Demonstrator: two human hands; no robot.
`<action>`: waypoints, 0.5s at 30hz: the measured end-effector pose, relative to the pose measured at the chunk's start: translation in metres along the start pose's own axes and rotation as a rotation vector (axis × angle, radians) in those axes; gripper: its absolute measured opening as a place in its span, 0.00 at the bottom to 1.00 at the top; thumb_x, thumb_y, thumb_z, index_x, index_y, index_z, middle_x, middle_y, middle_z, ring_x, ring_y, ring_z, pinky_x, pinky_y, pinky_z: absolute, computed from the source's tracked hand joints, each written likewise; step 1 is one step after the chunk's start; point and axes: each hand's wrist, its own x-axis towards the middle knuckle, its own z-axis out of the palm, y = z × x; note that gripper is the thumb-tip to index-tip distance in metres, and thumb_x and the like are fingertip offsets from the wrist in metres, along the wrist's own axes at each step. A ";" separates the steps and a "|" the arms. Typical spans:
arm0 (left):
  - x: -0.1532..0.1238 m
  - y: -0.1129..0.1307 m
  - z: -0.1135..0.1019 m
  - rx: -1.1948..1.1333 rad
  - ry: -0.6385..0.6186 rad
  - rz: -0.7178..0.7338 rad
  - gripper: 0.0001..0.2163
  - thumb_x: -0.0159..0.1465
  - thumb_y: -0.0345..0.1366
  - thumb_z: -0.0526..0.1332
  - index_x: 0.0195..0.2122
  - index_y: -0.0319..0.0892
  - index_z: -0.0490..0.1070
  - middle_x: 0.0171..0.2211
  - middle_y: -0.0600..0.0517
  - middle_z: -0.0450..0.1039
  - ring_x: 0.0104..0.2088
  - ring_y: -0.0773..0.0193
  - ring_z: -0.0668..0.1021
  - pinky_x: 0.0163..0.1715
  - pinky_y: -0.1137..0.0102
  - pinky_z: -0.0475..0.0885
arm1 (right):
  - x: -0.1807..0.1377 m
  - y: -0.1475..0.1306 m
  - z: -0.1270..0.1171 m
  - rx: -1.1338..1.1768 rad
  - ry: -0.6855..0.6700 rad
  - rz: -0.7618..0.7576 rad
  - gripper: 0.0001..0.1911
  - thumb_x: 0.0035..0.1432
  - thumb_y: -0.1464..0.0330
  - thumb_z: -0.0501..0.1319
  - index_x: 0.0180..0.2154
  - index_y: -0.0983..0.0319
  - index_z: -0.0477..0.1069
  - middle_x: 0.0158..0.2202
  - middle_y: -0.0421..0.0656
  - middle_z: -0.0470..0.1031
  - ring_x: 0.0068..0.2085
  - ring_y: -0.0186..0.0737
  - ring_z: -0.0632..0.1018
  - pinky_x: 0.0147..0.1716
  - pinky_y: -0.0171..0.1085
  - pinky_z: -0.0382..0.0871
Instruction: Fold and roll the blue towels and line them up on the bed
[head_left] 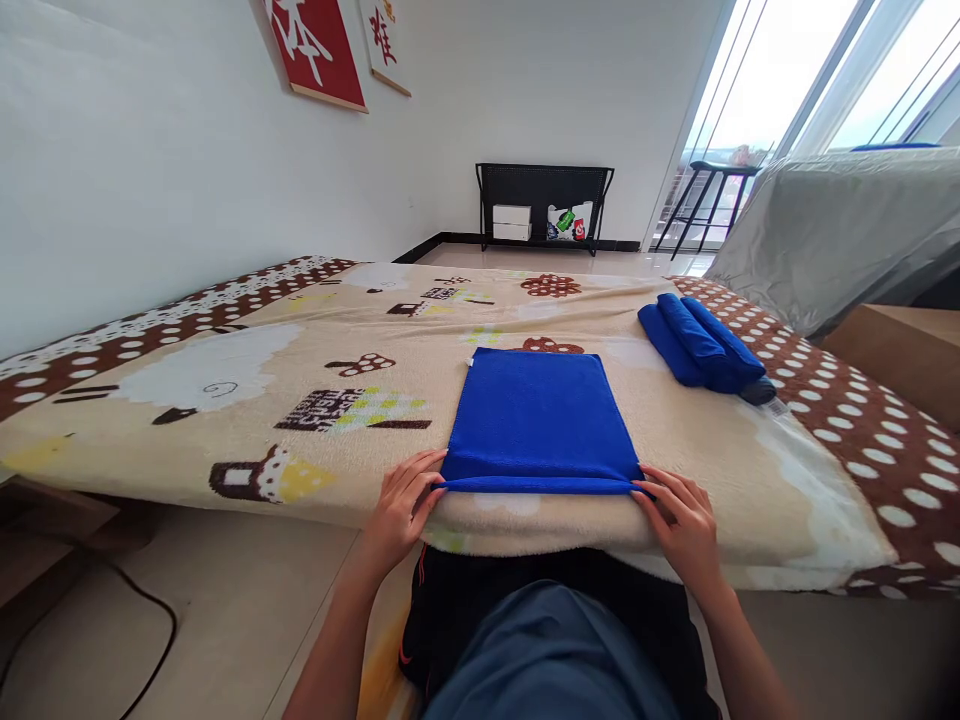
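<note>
A blue towel (536, 415) lies flat on the patterned blanket in front of me, its near edge turned over into a narrow fold. My left hand (405, 500) pinches the left end of that fold between thumb and fingers. At the opposite end, my right hand (679, 515) grips the fold's right corner the same way. A small white tag shows at the towel's far left corner. To the right sit several rolled blue towels (697, 340), close together, with a dark grey end showing at their near side.
The cream blanket (390, 340) with brown dotted borders covers the bed. Beyond its far end stands a black rack (546, 190) by the wall. On the right are a cardboard box (900, 350), a plastic-covered piece (840, 210) and a dark stool (712, 190). A black cable (161, 600) runs along the floor at left.
</note>
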 end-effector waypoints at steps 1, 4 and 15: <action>0.000 -0.001 0.001 0.011 0.004 -0.008 0.05 0.71 0.35 0.54 0.43 0.46 0.69 0.61 0.48 0.69 0.64 0.55 0.67 0.60 0.56 0.62 | 0.001 0.000 0.000 0.003 0.006 0.009 0.06 0.63 0.65 0.64 0.42 0.55 0.78 0.49 0.41 0.79 0.49 0.44 0.77 0.49 0.46 0.68; -0.001 -0.002 0.002 0.028 0.005 -0.030 0.05 0.72 0.36 0.54 0.43 0.46 0.69 0.61 0.47 0.68 0.64 0.54 0.66 0.61 0.55 0.61 | 0.001 -0.001 0.000 0.023 0.008 0.022 0.05 0.63 0.65 0.64 0.40 0.56 0.78 0.48 0.42 0.79 0.48 0.43 0.77 0.49 0.46 0.68; 0.000 0.008 -0.021 0.023 -0.125 -0.038 0.07 0.72 0.36 0.52 0.39 0.46 0.69 0.65 0.47 0.63 0.65 0.53 0.64 0.61 0.54 0.62 | -0.001 0.001 -0.020 0.157 -0.142 0.059 0.06 0.65 0.64 0.62 0.39 0.57 0.76 0.54 0.46 0.74 0.48 0.45 0.76 0.47 0.47 0.71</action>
